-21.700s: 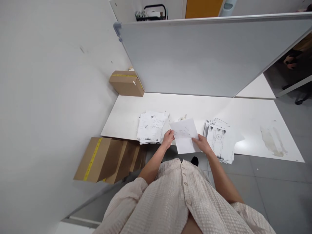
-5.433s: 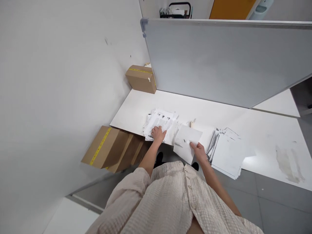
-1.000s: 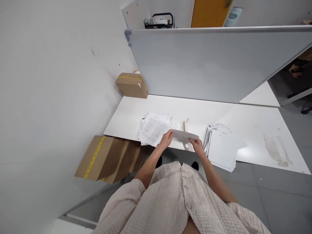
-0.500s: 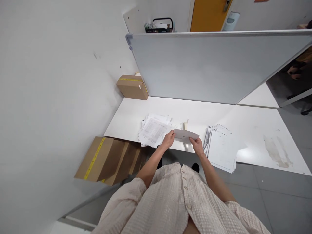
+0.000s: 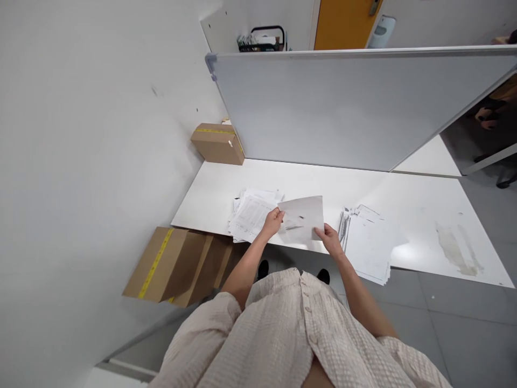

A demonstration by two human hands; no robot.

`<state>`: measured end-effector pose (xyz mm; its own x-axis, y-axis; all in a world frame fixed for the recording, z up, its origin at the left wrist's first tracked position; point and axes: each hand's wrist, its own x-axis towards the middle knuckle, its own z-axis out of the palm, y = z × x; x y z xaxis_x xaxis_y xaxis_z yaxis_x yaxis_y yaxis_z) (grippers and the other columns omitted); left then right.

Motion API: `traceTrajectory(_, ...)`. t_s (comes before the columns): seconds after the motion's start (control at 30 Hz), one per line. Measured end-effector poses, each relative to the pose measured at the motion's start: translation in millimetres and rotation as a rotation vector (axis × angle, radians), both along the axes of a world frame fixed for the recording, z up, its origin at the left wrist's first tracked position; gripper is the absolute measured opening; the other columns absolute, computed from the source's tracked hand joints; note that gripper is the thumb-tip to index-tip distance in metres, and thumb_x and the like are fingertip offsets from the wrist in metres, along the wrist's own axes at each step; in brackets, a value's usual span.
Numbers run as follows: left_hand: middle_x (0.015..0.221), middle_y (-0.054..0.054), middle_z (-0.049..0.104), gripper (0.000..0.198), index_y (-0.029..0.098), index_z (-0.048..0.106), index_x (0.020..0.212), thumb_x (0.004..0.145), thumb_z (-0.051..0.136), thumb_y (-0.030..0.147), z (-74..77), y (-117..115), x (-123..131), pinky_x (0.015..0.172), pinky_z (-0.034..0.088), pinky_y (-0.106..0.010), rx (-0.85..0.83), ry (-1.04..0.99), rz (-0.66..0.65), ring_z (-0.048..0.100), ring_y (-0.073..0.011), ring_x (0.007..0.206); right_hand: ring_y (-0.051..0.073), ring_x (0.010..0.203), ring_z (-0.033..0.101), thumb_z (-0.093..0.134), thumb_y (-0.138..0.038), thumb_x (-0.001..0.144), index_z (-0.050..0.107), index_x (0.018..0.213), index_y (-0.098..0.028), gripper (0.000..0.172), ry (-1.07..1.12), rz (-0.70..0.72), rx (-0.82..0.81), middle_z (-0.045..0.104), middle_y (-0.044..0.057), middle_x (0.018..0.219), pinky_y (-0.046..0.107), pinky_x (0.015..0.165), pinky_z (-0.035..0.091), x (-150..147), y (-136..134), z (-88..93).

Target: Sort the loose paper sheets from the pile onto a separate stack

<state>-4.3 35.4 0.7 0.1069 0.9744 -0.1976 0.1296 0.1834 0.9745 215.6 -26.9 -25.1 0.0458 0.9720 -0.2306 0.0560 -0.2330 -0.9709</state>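
Observation:
Between my two hands a sheet of paper (image 5: 305, 213) is held up, tilted, over the table's front edge; a small dark mark shows near its middle. My left hand (image 5: 273, 221) pinches its left edge, and my right hand (image 5: 329, 238) grips the lower right corner with the thumb on top. To the left, partly behind my left hand, lies a loose pile of printed sheets (image 5: 252, 218). On the right, close to my right hand, a stack of white papers (image 5: 367, 248) overhangs the front edge.
The white table (image 5: 214, 188) runs along a whiteboard panel (image 5: 323, 108). A taped cardboard box (image 5: 218, 145) stands in the back left corner. More cardboard boxes (image 5: 161, 264) stand left of the table, beside the wall. A stain (image 5: 456, 248) marks the table's right end.
The sheet has gone from nearly edge-on and bent to raised and spread open towards me. My left hand has moved slightly left, my right hand slightly right. Both keep hold of it.

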Motion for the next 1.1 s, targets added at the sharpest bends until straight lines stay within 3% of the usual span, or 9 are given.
traceTrajectory(0.2,0.067,-0.001,0.06,0.025,0.014,0.054,0.088,0.074,0.052,0.035,-0.1,-9.9,8.2,0.064,0.046,-0.026,-0.262,-0.194,0.008,0.056,-0.0101,0.059,0.015,0.061,0.053,0.054,-0.048,0.069,0.057,0.085,-0.015,0.037,-0.144,-0.047,-0.104,0.062,0.005,0.073,0.024,0.052,0.042,2.3,-12.9,7.0)
traceTrajectory(0.3,0.076,-0.005,0.063,0.024,0.013,0.054,0.091,0.076,0.051,0.032,-9.4,-21.9,16.2,0.064,0.046,-0.026,-0.407,-0.108,-0.043,0.059,-0.01,0.06,0.012,0.052,0.048,0.055,-0.046,0.067,0.057,0.08,-0.014,0.034,-0.254,-0.083,-0.175,0.058,0.002,0.063,0.021,0.044,0.037,20.6,-24.8,6.5)
traceTrajectory(0.4,0.09,-0.01,0.064,0.03,0.012,0.052,0.101,0.079,0.047,0.031,-24.2,-30.9,22.2,0.063,0.045,-0.024,-0.463,0.01,-0.123,0.06,-0.0106,0.063,0.009,0.042,0.041,0.056,-0.043,0.065,0.056,0.077,-0.013,0.033,-0.227,-0.052,-0.318,0.051,-0.002,0.052,0.02,0.037,0.031,50.9,-42.3,4.3)
traceTrajectory(0.5,0.096,-0.011,0.063,0.035,0.013,0.049,0.111,0.08,0.043,0.029,-38.5,-33.1,26.2,0.062,0.045,-0.024,-0.434,0.167,-0.222,0.06,-0.0121,0.067,0.008,0.04,0.038,0.058,-0.041,0.064,0.055,0.074,-0.013,0.03,-0.178,-0.046,-0.483,0.046,-0.003,0.047,0.019,0.035,0.029,77.7,-60.8,0.4)
traceTrajectory(0.6,0.097,-0.009,0.063,0.039,0.017,0.046,0.118,0.08,0.042,0.026,-45.3,-29.5,31.0,0.069,0.045,-0.026,-0.297,0.355,-0.301,0.059,-0.0148,0.076,0.007,0.042,0.04,0.059,-0.039,0.064,0.055,0.075,-0.014,0.028,-0.138,-0.08,-0.567,0.047,-0.003,0.049,0.019,0.036,0.03,87.0,-72.3,-4.9)
traceTrajectory(0.7,0.102,-0.009,0.061,0.042,0.02,0.042,0.123,0.082,0.037,0.023,-44.0,-22.9,38.5,0.079,0.042,-0.028,-0.142,0.538,-0.35,0.056,-0.018,0.09,0.007,0.041,0.039,0.059,-0.036,0.065,0.053,0.073,-0.015,0.024,-0.109,-0.136,-0.593,0.046,-0.003,0.049,0.019,0.036,0.03,79.7,-73.3,-11.3)
traceTrajectory(0.83,0.115,-0.01,0.054,0.045,0.021,0.034,0.13,0.084,0.029,0.021,-40.8,-13.0,49.7,0.085,0.038,-0.031,-0.076,0.695,-0.447,0.05,-0.0206,0.103,0.006,0.041,0.039,0.059,-0.033,0.065,0.051,0.07,-0.016,0.02,-0.107,-0.206,-0.588,0.045,-0.004,0.049,0.018,0.035,0.031,64.8,-64.6,-21.4)
traceTrajectory(0.97,0.117,-0.011,0.051,0.049,0.023,0.028,0.133,0.084,0.03,0.019,-45.4,-3.6,58.3,0.085,0.037,-0.031,-0.046,0.779,-0.526,0.048,-0.0216,0.105,0.007,0.041,0.041,0.059,-0.033,0.064,0.05,0.071,-0.016,0.02,-0.131,-0.245,-0.586,0.048,-0.002,0.051,0.017,0.035,0.033,60.0,-55.1,-29.7)
traceTrajectory(1.1,0.108,-0.013,0.053,0.053,0.025,0.029,0.132,0.081,0.034,0.016,-54.3,1.8,65.0,0.082,0.038,-0.033,-0.026,0.802,-0.525,0.051,-0.0241,0.099,0.007,0.042,0.042,0.059,-0.033,0.063,0.052,0.073,-0.014,0.022,-0.131,-0.253,-0.553,0.05,-0.002,0.051,0.017,0.035,0.033,60.8,-48.8,-32.5)
